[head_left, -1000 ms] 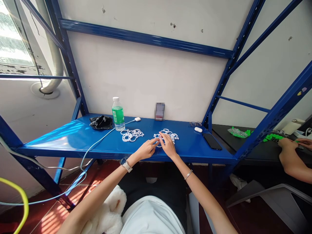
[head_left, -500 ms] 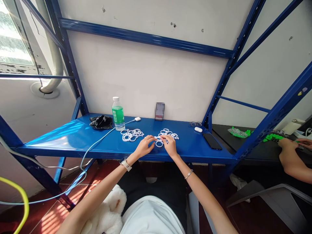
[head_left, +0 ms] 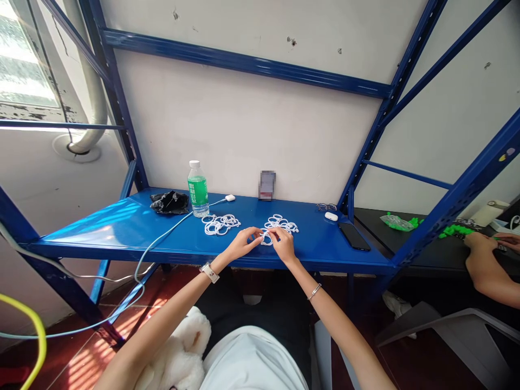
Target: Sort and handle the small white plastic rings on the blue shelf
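Note:
My left hand (head_left: pixel 246 241) and my right hand (head_left: pixel 283 242) meet over the front middle of the blue table (head_left: pixel 309 249). Thumbs and fingers of both hands are pinched at a small white ring (head_left: pixel 266 242) between them; the exact grip is too small to make out. Right behind the fingers spreads a loose pile of white rings (head_left: pixel 287 224), partly covered by my right hand. A second pile of white rings (head_left: pixel 221 224) lies to the left, apart from my left hand.
At the back left stand a green-labelled water bottle (head_left: pixel 198 192) and a crumpled black bag (head_left: pixel 169 202). A pale blue cable (head_left: pixel 162 236) crosses the table's left. On the right are a phone (head_left: pixel 354 236), a white case (head_left: pixel 331 216) and glasses (head_left: pixel 326 207). Another person's hand (head_left: pixel 479 242) works farther right.
My left hand has moved slightly right, bringing its fingertips against the white ring near my right hand. The left fingers have closed to a pinch. Both piles look unchanged.

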Demonstrator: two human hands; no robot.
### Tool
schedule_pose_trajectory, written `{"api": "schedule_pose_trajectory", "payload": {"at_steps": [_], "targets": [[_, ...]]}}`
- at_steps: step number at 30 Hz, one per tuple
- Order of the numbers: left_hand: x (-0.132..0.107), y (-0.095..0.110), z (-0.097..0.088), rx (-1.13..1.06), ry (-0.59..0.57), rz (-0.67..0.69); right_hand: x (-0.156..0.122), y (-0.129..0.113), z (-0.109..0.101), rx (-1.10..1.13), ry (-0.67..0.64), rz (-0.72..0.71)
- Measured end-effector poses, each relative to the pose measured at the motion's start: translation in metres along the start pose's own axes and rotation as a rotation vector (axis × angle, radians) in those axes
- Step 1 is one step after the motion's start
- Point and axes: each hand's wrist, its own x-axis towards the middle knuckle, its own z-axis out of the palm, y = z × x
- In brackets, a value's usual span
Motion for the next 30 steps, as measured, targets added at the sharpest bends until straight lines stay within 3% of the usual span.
{"api": "schedule_pose_trajectory", "payload": {"at_steps": [6,15,30], "targets": [[-0.004,-0.003,0.004,0.185,-0.025,0.076,0.001,0.003,0.003,0.012,-0.01,0.068],[-0.004,0.0,0.005,0.332,-0.012,0.133,0.0,0.001,0.004,0.024,-0.14,-0.008],[-0.005,0.003,0.002,0.212,0.027,0.084,0.006,-0.017,-0.015,0.094,-0.303,-0.095]]}}
